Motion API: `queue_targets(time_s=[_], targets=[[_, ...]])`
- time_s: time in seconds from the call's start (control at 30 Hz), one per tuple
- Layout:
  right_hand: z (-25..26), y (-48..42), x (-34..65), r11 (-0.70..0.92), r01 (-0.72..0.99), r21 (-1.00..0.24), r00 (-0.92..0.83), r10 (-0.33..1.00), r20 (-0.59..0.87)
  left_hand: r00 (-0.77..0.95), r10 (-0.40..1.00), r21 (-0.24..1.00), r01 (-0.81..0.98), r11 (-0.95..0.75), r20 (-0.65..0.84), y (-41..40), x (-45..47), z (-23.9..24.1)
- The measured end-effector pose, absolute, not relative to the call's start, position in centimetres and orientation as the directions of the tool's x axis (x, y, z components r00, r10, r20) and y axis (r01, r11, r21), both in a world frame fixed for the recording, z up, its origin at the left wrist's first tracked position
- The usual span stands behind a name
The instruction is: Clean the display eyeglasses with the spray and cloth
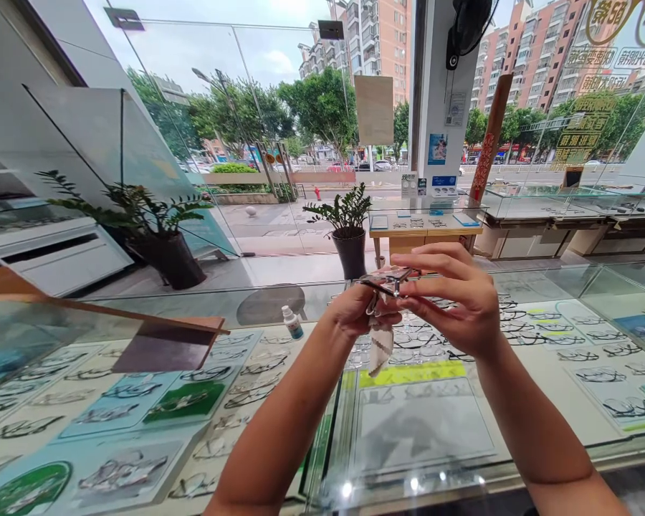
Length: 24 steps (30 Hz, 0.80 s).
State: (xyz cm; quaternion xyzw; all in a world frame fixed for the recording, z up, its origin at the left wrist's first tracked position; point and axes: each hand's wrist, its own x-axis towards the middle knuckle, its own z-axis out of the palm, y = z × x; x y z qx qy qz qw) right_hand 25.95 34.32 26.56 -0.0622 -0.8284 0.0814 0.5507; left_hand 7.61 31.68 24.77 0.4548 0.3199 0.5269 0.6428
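A pair of eyeglasses (390,282) with dark frames is held up between my two hands, above the glass display case. My left hand (355,308) grips one side of the glasses, with a pale cleaning cloth (380,345) hanging down from its fingers. On the other side, the fingers and thumb of my right hand (459,297) pinch the frame. Parts of the lenses and temples are hidden by the fingers. Left of my left wrist, a small white spray bottle (292,322) stands on the glass top.
Rows of eyeglasses (424,333) lie inside the glass case (424,423) under my arms. A brown board (166,344) is at the left. Potted plants (349,244) stand by the window, near a small display table (427,233).
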Motion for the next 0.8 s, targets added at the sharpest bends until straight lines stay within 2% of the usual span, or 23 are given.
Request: queue_targets(time_s=[0.1, 0.27, 0.47, 0.57, 0.7, 0.8], targets=[[26.8, 33.8, 26.2, 0.981, 0.03, -0.192, -0.425, 0.187, 0.886, 0.221, 0.975, 0.942, -0.331, 0.061, 0.014, 31.3, 7.8, 25.1], [26.9, 32.6, 26.1, 0.977, 0.095, -0.19, -0.415, 0.212, 0.885, 0.159, 0.984, 0.908, -0.397, 0.133, -0.075, 30.3, 8.7, 25.8], [26.2, 31.9, 28.1, 0.985, 0.16, -0.056, -0.424, 0.12, 0.898, 0.237, 0.967, 0.929, -0.329, 0.169, -0.092, 28.4, 8.6, 22.9], [25.6, 33.1, 31.3, 0.976, 0.218, -0.022, -0.494, 0.129, 0.86, 0.106, 0.988, 0.961, -0.241, 0.137, -0.114, 26.4, 7.8, 18.9], [22.9, 36.0, 37.2, 0.925, 0.38, 0.028, -0.624, 0.234, 0.746, -0.006, 0.965, 0.961, -0.093, 0.261, -0.263, 23.9, 6.9, 12.3], [19.3, 37.8, 42.3, 0.845, 0.522, 0.116, -0.713, 0.357, 0.604, -0.274, 0.952, 0.989, 0.016, 0.148, -0.138, 23.4, 6.9, 8.7]])
